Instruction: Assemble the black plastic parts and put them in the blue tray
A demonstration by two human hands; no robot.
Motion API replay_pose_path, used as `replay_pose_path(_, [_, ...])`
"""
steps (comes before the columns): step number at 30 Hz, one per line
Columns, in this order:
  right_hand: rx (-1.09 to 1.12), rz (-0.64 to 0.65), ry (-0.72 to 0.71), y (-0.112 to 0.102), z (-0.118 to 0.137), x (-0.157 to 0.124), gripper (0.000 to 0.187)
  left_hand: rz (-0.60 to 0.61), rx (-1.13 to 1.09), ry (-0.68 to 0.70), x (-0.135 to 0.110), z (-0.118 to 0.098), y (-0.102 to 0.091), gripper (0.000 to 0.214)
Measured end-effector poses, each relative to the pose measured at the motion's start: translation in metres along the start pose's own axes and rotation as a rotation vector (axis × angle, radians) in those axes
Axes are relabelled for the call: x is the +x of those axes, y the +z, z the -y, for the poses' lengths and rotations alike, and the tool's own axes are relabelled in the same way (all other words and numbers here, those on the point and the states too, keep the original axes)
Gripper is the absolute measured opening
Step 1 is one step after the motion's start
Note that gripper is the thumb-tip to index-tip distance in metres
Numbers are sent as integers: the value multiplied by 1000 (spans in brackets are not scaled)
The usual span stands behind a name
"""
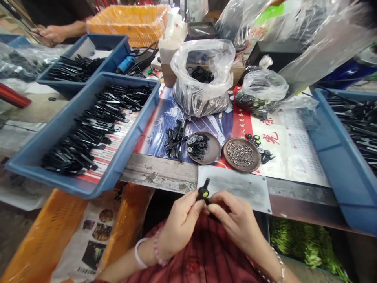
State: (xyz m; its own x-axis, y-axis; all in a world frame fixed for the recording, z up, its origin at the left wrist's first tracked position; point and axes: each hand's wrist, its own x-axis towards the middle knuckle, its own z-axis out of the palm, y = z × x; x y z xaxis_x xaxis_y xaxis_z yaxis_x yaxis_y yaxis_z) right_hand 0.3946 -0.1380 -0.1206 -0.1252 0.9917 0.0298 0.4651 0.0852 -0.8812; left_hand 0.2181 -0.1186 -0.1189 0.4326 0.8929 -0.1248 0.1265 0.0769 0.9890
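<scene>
My left hand [180,223] and my right hand [235,221] meet just below the table's front edge, both pinched on one small black plastic part [204,191] with a yellow-green dot on its round head. The part's short stem points up and away from me. Straight ahead on the table lie a loose heap of black strips [176,139], a brown dish of black round caps [203,147] and a brown dish of small metal pins [241,154].
A blue tray of black strips [53,145] juts over the edge at left, another [77,67] behind it, a third [341,161] at right. Clear bags of black parts [203,78] [260,94] stand behind. Another person's hands [48,34] work at far left. An orange crate [35,239] sits below.
</scene>
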Motion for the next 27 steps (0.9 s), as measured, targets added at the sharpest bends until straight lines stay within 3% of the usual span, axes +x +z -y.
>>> replay_pose_path(5, [-484,-165,-257,6,7,12,53,1,133,172,-4,3,6,45])
replay_pose_path(8, [-612,-213,-298,17,5,14,52,-40,155,192,-6,3,8,48])
replay_pose_path(10, [-563,-208,-255,23,3,13,51,-62,159,202,-6,3,10,49])
replay_pose_path(14, [-246,-117,-86,27,4,11,48,-96,219,248,-6,11,15,55])
replay_pose_path(19, [59,71,33,14,11,12,50,-113,292,316,-7,16,14,61])
replay_pose_path(21, [-25,74,-31,9,11,12,51,-85,255,325,-8,13,13,60])
replay_pose_path(24, [-333,-48,-174,10,8,11,53,-97,206,305,-7,9,14,56])
replay_pose_path(27, [-300,-76,-124,18,7,12,49,-158,220,305,-8,11,17,55])
